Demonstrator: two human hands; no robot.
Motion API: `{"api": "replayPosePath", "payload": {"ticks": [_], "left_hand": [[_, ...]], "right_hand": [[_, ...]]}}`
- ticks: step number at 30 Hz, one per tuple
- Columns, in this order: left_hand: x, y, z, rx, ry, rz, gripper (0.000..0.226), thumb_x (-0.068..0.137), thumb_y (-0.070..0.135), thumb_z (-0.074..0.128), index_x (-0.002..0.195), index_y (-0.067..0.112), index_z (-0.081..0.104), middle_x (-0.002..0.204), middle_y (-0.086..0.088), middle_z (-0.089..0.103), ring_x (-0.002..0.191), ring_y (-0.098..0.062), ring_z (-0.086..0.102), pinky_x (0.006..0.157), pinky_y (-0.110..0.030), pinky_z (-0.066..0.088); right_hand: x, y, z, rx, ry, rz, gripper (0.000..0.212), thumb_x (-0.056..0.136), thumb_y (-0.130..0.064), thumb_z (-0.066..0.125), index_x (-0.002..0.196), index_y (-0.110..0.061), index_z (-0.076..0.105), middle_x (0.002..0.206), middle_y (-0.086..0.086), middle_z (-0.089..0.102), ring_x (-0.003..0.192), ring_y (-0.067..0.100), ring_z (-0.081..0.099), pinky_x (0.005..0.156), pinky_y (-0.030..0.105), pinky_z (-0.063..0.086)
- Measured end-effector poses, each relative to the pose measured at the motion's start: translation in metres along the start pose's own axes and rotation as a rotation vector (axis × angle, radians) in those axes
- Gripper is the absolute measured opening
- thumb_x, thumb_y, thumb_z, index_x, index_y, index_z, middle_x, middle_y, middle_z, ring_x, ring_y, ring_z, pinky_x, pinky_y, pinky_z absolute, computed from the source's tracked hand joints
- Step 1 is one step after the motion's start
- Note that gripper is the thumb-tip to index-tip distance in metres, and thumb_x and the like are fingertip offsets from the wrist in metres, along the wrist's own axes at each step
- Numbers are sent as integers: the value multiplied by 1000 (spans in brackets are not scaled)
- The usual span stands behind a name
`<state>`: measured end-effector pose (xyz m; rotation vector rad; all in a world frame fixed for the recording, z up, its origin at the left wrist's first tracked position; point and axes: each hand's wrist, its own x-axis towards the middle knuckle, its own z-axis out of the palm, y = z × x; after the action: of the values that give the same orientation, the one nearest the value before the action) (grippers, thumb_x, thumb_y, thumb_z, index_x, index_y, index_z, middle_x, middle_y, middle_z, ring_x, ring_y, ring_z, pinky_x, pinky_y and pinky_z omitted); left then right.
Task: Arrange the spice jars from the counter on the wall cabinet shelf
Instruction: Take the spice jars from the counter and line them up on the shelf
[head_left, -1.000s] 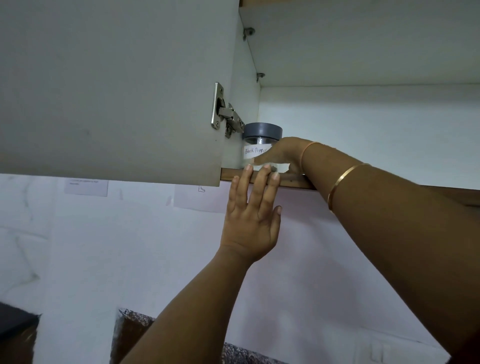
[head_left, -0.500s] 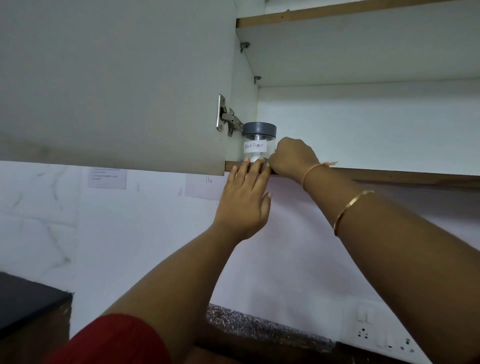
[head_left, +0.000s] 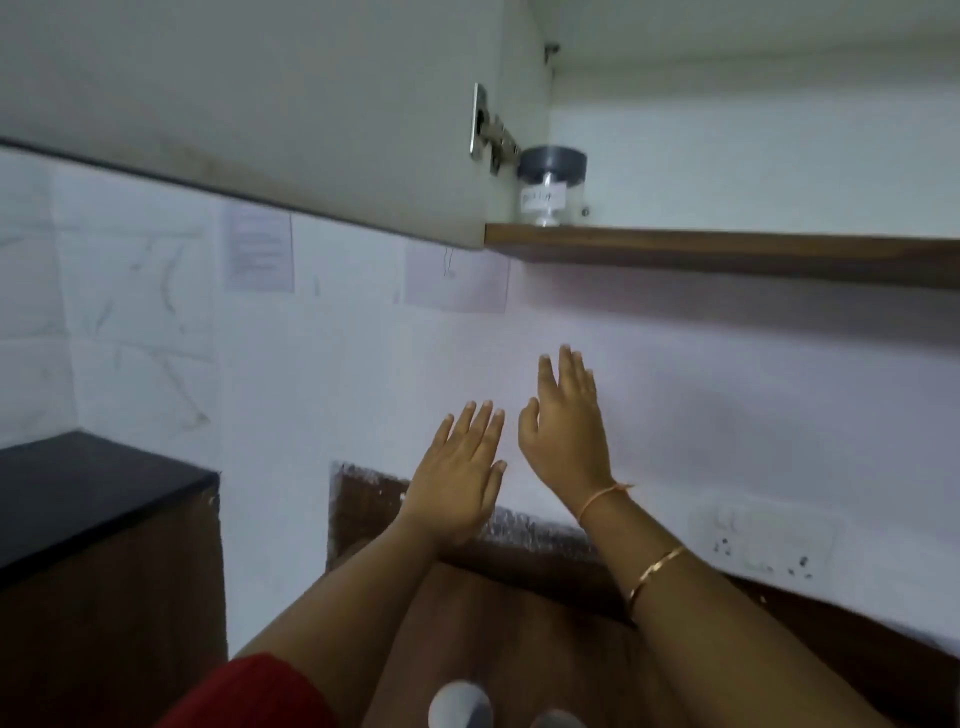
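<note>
A clear spice jar (head_left: 549, 187) with a grey lid and a white handwritten label stands upright at the far left end of the wall cabinet shelf (head_left: 727, 254), close to its front edge and just beside the cabinet's side wall. The label's writing is too blurred to read. The cabinet door (head_left: 249, 114) hangs open to the left of the jar, its metal hinge (head_left: 491, 136) just beside the lid. Well below the shelf, both hands are raised in front of the white wall. The left hand (head_left: 460, 480) is spread flat with fingers together, holding nothing. The right hand (head_left: 569, 423), just beside it and slightly higher, is likewise wide and empty. Two thin bangles (head_left: 655, 566) circle the right forearm. The brown table (head_left: 519, 613) lies below the arms.
</note>
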<state>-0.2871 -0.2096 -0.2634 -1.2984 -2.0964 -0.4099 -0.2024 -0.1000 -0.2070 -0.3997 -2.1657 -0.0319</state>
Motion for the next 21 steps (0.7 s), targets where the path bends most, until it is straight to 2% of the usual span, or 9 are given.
{"api": "replayPosePath", "payload": {"ticks": [1, 3, 4, 9, 11, 13, 14, 17, 21], "left_hand": [[-17, 0, 8, -2, -39, -34, 64, 94, 40, 11, 149, 9, 21, 155, -6, 13, 145, -22, 10, 117, -38, 3], [-49, 2, 27, -13, -107, -89, 58, 94, 33, 26, 140, 3, 41, 146, -14, 40, 137, -29, 37, 111, -45, 19], [-67, 3, 38, -19, -132, -110, 55, 93, 32, 30, 136, 2, 47, 141, -15, 48, 132, -30, 43, 109, -46, 23], [-150, 13, 78, -129, -286, -268, 53, 93, 33, 29, 132, 6, 53, 135, -11, 55, 132, -26, 44, 108, -41, 26], [-178, 20, 84, -144, -400, -323, 56, 95, 34, 21, 140, 8, 43, 145, -9, 45, 140, -20, 29, 113, -36, 20], [-200, 24, 88, -176, -508, -355, 56, 100, 37, 15, 150, 12, 19, 158, -6, 18, 147, -19, 7, 118, -34, 4], [-208, 26, 89, -201, -571, -377, 58, 100, 40, 16, 152, 14, 12, 159, -4, 10, 147, -19, 2, 118, -34, 0], [-223, 29, 88, -201, -694, -410, 62, 99, 45, 19, 152, 14, 9, 159, -5, 10, 147, -20, 3, 119, -35, 2], [-235, 26, 90, -247, -715, -494, 54, 102, 38, 23, 151, 16, 16, 158, -3, 19, 147, -20, 10, 118, -35, 6]], "right_hand": [[-19, 2, 13, 27, -77, 41, 54, 96, -18, 39, 147, -1, 30, 156, 21, 19, 147, 34, 13, 119, 40, 8], [-58, 3, 38, 54, -222, 99, 56, 97, -20, 38, 149, -4, 24, 158, 19, 13, 148, 31, 8, 120, 37, 6], [-78, 2, 49, 67, -282, 115, 57, 97, -21, 38, 150, -5, 23, 159, 18, 13, 149, 30, 7, 121, 36, 7], [-165, -8, 84, 103, -520, 150, 57, 98, -23, 35, 151, -9, 21, 160, 13, 12, 149, 25, 8, 119, 32, 13], [-188, -11, 93, 93, -654, 156, 58, 99, -26, 35, 152, -12, 17, 160, 11, 10, 149, 23, 8, 117, 30, 18], [-206, -14, 100, 108, -777, 176, 60, 99, -29, 37, 153, -13, 16, 160, 11, 10, 148, 24, 11, 116, 31, 20], [-213, -15, 104, 126, -840, 194, 61, 99, -31, 39, 153, -14, 15, 160, 11, 10, 148, 25, 12, 116, 32, 21], [-231, -20, 114, 160, -997, 237, 69, 97, -39, 44, 153, -19, 11, 161, 13, 4, 148, 31, 11, 116, 37, 22], [-244, -23, 126, 166, -1114, 224, 74, 94, -45, 46, 153, -22, 8, 160, 16, -2, 147, 36, 5, 117, 42, 19]]}}
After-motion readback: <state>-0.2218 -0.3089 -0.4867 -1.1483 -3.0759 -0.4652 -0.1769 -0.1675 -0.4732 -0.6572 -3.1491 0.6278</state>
